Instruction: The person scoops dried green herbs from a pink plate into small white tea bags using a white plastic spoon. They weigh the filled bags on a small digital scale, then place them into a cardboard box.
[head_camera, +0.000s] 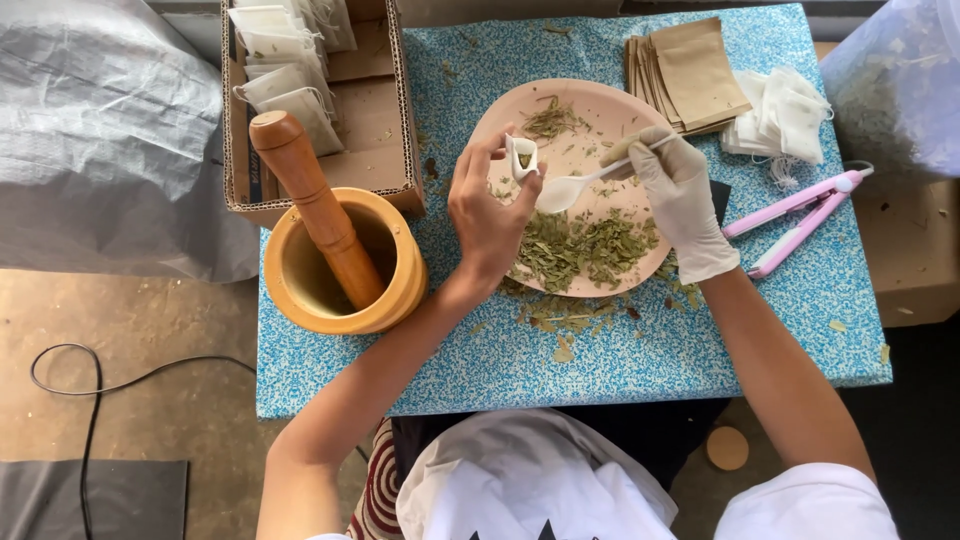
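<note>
Tea bag (521, 157): small, white, soft mesh, mouth open, pinched between left hand (487, 215) fingers over the round pink plate (600, 100) mid-bench. Gloved right hand (680, 200) fingers closed on white plastic spoon (565, 190), bowl just beside the bag. Dried green leaves (585, 245) heaped on the plate's near side.

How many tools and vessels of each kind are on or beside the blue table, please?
Wooden mortar: 1
Wooden pestle: 1
Pink plate: 1
White spoon: 1
Pink sealing tool: 1
Cardboard box: 1
Total: 6
</note>
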